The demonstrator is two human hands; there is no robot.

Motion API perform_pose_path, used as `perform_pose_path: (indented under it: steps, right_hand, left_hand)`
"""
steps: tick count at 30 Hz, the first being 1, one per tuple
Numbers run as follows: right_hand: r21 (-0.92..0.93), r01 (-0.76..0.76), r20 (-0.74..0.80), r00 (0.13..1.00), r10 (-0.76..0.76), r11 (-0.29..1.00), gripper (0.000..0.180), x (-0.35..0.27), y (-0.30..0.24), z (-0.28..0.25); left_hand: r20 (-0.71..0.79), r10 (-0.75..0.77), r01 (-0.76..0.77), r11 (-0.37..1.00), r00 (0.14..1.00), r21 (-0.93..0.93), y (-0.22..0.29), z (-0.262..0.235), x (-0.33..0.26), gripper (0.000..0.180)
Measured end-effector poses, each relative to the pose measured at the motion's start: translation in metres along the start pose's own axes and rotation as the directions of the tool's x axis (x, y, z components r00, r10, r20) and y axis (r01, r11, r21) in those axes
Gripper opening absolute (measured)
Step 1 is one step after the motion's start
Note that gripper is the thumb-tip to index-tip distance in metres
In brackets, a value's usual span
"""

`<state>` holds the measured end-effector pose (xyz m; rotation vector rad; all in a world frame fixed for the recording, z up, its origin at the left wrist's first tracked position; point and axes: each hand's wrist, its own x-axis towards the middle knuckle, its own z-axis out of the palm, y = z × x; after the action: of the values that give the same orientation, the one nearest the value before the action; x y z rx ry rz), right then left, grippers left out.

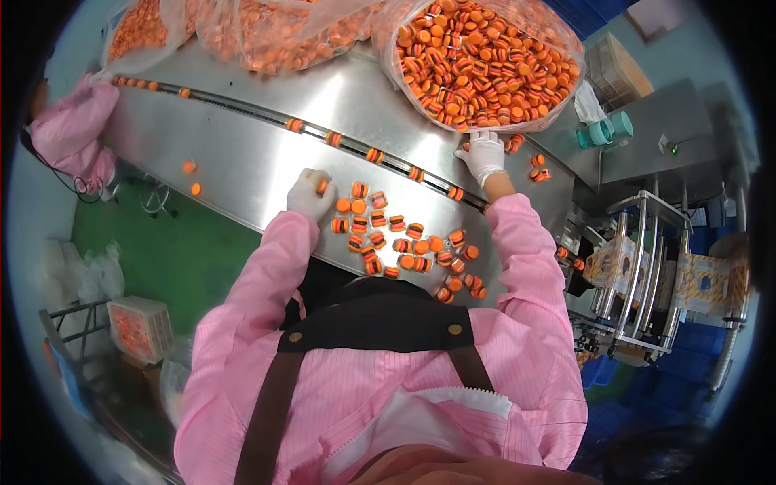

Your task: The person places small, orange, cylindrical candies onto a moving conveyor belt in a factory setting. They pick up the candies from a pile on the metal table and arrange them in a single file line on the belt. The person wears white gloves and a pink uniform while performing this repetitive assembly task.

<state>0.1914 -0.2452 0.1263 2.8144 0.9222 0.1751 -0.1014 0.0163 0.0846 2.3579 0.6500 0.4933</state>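
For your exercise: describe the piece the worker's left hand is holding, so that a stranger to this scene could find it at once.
Start at the steel table and its cluster of orange burger-shaped sweets. At the cluster's upper left lies the white-gloved left hand. The held sweet sits in that hand's grip, while its neighbours lie loose on the steel.

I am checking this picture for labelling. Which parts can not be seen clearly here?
- Left hand, head view: the glove curls over one orange piece; the grip is unclear.
- Right hand: fingertips hidden under the edge of the clear bag.
- Co-worker's pink sleeve: the hand is cut off by the dark fisheye rim.
- Pieces in the track: too small for detail.
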Motion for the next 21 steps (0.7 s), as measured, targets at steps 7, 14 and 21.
perform_pose_path:
  steps: [7, 14, 21]
  right_hand:
    - [0.256, 0.036, 0.273, 0.956, -0.109, 0.966, 0.054, 0.003, -0.001, -0.019]
    - [0.318, -0.043, 0.425, 0.899, -0.102, 0.947, 0.043, 0.01, 0.005, -0.016]
    - [0.917, -0.206, 0.278, 0.944, -0.178, 0.341, 0.029, -0.023, 0.0, -0.009]
  left_hand:
    - [-0.015, 0.025, -0.026, 0.999, 1.0, -0.029, -0.003, 0.002, 0.0, 0.016]
    - [-0.01, 0.016, -0.016, 1.0, 1.0, -0.02, -0.003, 0.002, 0.001, 0.016]
    - [0.042, -0.013, 0.014, 1.0, 0.999, -0.024, -0.005, 0.0, 0.0, 0.018]
